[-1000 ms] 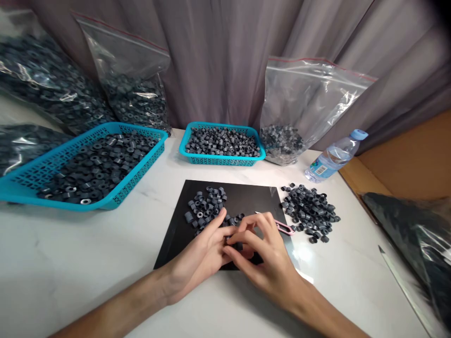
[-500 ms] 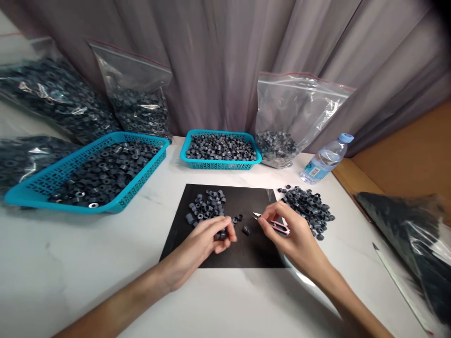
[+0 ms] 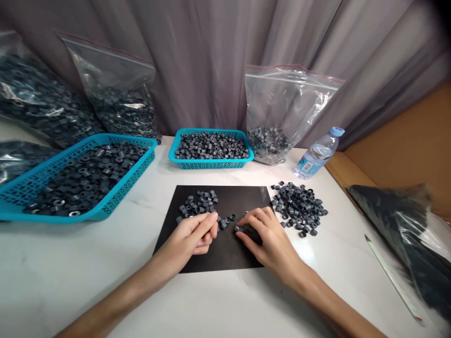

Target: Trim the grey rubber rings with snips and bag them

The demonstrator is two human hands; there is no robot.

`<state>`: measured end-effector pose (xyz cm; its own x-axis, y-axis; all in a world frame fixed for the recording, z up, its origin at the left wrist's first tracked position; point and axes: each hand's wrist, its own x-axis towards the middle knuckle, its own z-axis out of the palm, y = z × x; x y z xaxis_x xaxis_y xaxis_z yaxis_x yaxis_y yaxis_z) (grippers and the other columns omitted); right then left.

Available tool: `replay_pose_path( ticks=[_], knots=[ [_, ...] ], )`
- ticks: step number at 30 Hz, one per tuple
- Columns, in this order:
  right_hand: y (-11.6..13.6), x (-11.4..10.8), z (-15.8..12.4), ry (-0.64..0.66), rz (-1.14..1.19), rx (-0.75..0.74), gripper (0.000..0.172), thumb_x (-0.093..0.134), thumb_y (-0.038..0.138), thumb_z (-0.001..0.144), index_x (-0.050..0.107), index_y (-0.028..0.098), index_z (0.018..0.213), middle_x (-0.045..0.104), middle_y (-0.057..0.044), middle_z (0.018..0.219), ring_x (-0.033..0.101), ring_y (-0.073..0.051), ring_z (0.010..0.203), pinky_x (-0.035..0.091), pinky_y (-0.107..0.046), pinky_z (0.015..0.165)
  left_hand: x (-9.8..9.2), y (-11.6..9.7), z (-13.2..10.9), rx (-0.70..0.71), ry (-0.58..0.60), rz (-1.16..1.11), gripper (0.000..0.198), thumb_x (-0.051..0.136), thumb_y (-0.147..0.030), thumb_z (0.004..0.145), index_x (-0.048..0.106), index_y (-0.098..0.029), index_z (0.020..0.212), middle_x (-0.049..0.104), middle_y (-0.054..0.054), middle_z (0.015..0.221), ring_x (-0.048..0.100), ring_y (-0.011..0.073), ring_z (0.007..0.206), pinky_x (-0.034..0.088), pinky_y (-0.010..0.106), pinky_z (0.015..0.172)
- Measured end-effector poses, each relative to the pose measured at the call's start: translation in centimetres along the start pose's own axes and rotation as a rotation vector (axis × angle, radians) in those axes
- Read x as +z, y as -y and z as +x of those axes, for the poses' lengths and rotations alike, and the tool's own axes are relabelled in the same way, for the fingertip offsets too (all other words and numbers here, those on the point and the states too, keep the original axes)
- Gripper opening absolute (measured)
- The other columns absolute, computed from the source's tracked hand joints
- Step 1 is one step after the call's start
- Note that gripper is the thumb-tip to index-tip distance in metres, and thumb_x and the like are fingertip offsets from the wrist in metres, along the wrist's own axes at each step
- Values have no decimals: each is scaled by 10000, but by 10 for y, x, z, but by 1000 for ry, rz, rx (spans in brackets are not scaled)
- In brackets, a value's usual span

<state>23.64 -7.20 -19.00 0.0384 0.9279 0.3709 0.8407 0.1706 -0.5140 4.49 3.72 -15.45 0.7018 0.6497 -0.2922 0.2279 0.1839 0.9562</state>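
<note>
My left hand (image 3: 197, 234) is closed at the left side of a black mat (image 3: 218, 260), thumb pressed to the curled fingers; whatever it holds is hidden. Just behind it lies a small pile of dark grey ring-shaped plastic pieces (image 3: 199, 203). My right hand (image 3: 262, 232) is low over the mat's right half. Between its thumb and forefinger tips sits a small dark cylindrical piece (image 3: 239, 228). The pink-handled thread snips are almost wholly hidden by this hand. A few loose rings (image 3: 229, 219) lie between the two hands.
Right of the mat is a larger ring pile (image 3: 299, 206). Two blue baskets (image 3: 130, 180) (image 3: 211, 164) hold similar pieces. Behind stand zip bags (image 3: 123, 108) (image 3: 271, 141) and a water bottle (image 3: 315, 157). A pen-like white stick (image 3: 392, 277) and a dark plastic bag (image 3: 398, 220) lie right.
My right hand has moved left and down onto the small dark piece, and the snips have passed out of sight under it. My left hand has closed more tightly. The camera view has shifted slightly.
</note>
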Motion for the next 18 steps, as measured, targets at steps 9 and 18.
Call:
replay_pose_path(
  ticks=[9, 18],
  knots=[
    [25, -11, -1, -35, 321, -109, 197, 612, 148, 979, 630, 216, 1163, 678, -31, 1010, 586, -179, 930, 467, -345, 843, 15, -1, -17, 31, 68, 293, 330, 457, -554, 993, 625, -278, 1057, 638, -3, 1016, 564, 212, 1029, 401, 306, 910],
    [18, -21, -1, -100, 430, 5, 250, 689, 198, 938, 646, 238, 1181, 689, -10, 923, 623, -163, 806, 502, -320, 763, 9, 1, -12, -81, 190, -68, 378, 443, -551, 1003, 616, -216, 969, 412, -37, 799, 352, 111, 672, 312, 242, 634]
  ],
)
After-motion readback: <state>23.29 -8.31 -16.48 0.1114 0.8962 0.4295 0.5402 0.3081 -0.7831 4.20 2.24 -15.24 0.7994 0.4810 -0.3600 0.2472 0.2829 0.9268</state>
